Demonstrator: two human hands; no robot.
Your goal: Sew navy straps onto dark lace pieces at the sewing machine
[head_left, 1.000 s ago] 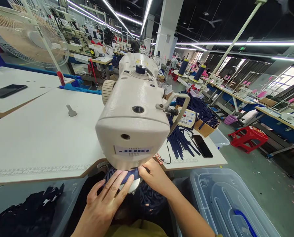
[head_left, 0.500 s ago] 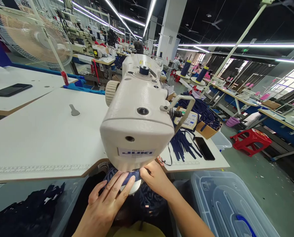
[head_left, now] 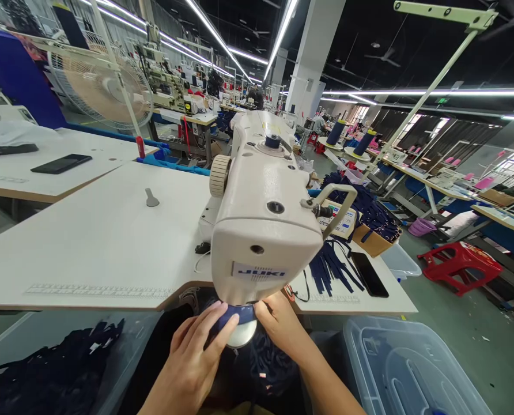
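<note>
Ideally, even pressure is guiding the navy fabric band flat beneath the JUKI sewing machine: left hand resting part-open on it, right hand touching its end, grip unclear.

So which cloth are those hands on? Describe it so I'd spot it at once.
Find the big white sewing machine marked JUKI. Below its near end, the left hand and right hand rest by a pale rounded plate. The cloth is the navy band at that plate, between both hands, unlike the loose navy strips fanned on the table to the right.
</note>
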